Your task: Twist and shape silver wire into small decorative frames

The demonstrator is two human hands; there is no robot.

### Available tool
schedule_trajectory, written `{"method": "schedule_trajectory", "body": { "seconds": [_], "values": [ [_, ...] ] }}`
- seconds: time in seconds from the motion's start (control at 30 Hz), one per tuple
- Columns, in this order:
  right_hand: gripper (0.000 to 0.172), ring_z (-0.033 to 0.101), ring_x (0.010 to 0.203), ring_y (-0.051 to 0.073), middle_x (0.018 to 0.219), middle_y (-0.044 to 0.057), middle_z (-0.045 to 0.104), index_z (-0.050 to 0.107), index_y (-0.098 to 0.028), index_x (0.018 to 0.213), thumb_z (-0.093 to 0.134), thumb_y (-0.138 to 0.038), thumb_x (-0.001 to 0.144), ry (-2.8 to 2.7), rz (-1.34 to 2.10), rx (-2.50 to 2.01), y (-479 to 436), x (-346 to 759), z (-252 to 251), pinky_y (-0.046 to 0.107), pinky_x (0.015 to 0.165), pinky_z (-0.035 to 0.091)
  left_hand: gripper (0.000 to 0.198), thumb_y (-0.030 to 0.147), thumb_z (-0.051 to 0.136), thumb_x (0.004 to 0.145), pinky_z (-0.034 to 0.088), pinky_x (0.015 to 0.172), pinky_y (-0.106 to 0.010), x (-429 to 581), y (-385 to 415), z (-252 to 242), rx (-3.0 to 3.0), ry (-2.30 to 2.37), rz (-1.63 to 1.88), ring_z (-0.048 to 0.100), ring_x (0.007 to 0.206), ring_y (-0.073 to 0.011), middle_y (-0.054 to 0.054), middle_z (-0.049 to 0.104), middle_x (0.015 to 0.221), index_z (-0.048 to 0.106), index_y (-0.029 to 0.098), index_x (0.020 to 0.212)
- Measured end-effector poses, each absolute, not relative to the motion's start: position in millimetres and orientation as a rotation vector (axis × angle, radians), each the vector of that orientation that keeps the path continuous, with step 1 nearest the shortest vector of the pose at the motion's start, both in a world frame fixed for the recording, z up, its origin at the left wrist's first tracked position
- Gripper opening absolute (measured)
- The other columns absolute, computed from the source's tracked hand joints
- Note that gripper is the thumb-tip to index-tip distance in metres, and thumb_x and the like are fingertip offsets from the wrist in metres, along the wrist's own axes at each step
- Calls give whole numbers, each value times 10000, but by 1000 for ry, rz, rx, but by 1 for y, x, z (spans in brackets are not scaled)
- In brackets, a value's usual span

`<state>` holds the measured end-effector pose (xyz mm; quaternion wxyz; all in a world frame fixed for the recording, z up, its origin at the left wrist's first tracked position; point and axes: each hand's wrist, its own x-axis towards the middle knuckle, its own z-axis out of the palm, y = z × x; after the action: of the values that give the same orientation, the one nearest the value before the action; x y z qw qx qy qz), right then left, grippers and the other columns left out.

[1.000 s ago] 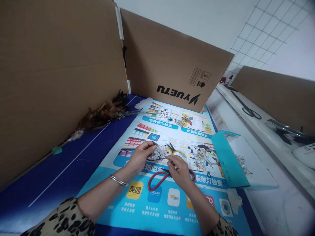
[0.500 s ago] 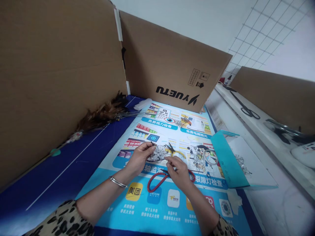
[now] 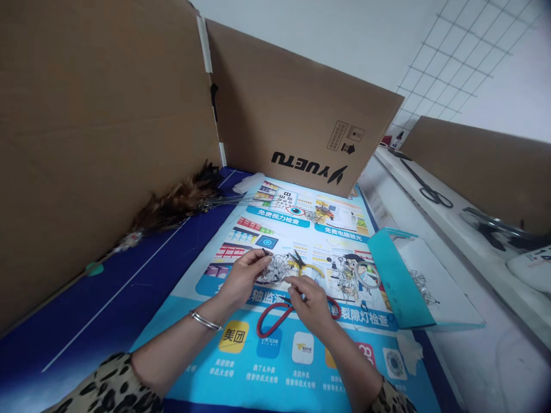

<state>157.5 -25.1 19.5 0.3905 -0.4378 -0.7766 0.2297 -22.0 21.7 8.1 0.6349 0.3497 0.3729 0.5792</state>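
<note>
My left hand (image 3: 244, 276) pinches a thin dark-tipped piece (image 3: 266, 252) between thumb and index finger, at the left edge of a tangle of fine wire (image 3: 279, 268). On the other side of that tangle, my right hand (image 3: 310, 301) has its fingers closed, with the index fingertip close to the wires. Whatever it holds is too small to make out. Scissors with red handles (image 3: 267, 331) lie partly beneath the right hand. Yellow-handled pliers (image 3: 305, 265), jaws apart, rest just beyond the tangle.
To the right are another wire tangle (image 3: 344, 275), a clear ring (image 3: 368, 275) and a teal-flapped box (image 3: 400, 287) holding more wires. Brown feathers (image 3: 172, 201) lie at left against a cardboard wall (image 3: 107, 115). Black scissors (image 3: 430, 192) lie on the right ledge.
My right hand has shifted very slightly, and its fingers are bent a little differently. The left hand keeps its pinch in nearly the same place.
</note>
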Motion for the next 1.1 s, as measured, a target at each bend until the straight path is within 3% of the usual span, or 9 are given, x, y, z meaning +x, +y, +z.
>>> {"method": "schedule_trajectory", "body": {
  "seconds": [1.1],
  "values": [
    [290,573,830,179,921,85,616,582,-205,1095,474,-139,834,-1935,463,-1092,-25,163,19,303,710,468,160,231,691,695,403,565,-187,-24,22,6,765,800,1291,536,615,-76,29,579,754,595,177,810]
  ]
}}
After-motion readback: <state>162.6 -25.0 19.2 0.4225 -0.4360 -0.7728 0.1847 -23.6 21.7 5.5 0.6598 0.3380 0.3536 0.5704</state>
